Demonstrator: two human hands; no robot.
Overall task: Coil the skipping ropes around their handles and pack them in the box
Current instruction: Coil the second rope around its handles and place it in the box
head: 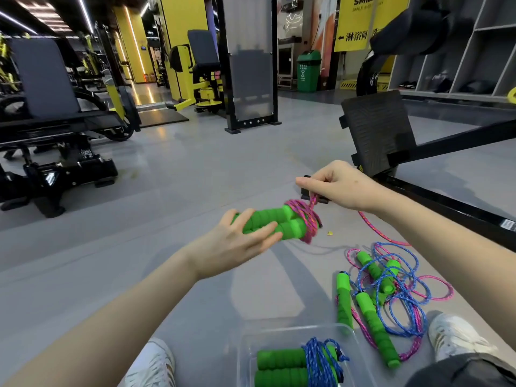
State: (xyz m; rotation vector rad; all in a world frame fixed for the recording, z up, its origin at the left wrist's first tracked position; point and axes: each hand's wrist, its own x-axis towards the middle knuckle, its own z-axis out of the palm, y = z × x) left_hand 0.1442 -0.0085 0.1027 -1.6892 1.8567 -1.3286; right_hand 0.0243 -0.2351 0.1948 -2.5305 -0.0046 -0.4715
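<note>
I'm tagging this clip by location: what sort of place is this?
Most likely a gym: yellow-and-black weight machines stand around the grey floor, open cubby shelves line the right side, and skipping ropes lie nearby.

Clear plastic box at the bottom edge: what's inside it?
Inside the clear plastic box: two green foam handles side by side, wound with blue cord. The box's near part is cut off by the frame, so unseen.

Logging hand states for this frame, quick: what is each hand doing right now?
Left hand: holds the pair of green handles, fingers blurred.
Right hand: pinches the pink rope just above its coil on the handles.
</note>
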